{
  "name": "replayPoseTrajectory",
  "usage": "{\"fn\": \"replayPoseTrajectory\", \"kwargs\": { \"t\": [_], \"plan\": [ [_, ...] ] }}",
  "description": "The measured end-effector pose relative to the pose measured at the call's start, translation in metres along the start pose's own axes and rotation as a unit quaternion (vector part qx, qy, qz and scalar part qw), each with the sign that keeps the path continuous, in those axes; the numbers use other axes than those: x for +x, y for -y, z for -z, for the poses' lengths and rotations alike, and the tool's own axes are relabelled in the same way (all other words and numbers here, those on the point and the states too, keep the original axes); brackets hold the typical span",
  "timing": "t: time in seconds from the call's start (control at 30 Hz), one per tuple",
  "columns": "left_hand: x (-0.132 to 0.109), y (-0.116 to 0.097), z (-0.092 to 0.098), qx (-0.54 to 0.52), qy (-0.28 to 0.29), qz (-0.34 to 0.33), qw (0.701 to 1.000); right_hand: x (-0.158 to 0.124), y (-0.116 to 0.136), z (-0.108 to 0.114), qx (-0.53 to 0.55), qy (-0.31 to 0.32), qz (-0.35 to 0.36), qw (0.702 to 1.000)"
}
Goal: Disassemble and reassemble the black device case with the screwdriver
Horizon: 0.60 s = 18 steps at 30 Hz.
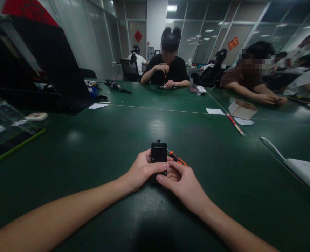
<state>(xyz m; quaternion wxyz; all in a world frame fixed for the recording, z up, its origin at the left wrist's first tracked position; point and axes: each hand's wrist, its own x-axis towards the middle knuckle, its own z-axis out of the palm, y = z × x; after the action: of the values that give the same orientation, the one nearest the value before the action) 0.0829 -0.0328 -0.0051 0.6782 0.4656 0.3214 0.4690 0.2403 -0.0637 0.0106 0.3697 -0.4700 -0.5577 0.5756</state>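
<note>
A small black rectangular device [158,155] with a slot near its top and small screws on its face is held upright over the green table. My left hand [146,170] wraps it from the left, thumb laid across its front. From the right, my right hand [182,178] grips its lower part between thumb and fingers. Just behind my right hand lies a screwdriver with an orange and black handle [177,158], partly hidden by the fingers. The back of the device is out of sight.
To the left are a phone with a green edge [15,144], a clear bottle [6,108] and a large black panel [49,66]. At right stand a small open box [242,110] and a white device [305,173]. Across the table a person [167,66] works with a screwdriver.
</note>
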Motion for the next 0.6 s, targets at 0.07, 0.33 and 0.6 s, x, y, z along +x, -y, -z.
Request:
{"fn": "replayPoseTrajectory", "kwargs": {
  "t": [0.07, 0.33, 0.6],
  "plan": [
    [-0.001, 0.0, 0.0, 0.002, 0.001, -0.004, 1.0, -0.001, 0.0, 0.0, 0.008, 0.008, 0.002, 1.0],
    [0.0, -0.001, 0.001, 0.01, 0.017, -0.003, 1.0, 0.001, -0.002, 0.001, 0.006, 0.014, -0.002, 1.0],
    [-0.002, -0.001, -0.001, -0.031, 0.029, 0.007, 0.999, 0.001, -0.01, 0.0, 0.015, 0.052, 0.024, 0.998]
  ]
}}
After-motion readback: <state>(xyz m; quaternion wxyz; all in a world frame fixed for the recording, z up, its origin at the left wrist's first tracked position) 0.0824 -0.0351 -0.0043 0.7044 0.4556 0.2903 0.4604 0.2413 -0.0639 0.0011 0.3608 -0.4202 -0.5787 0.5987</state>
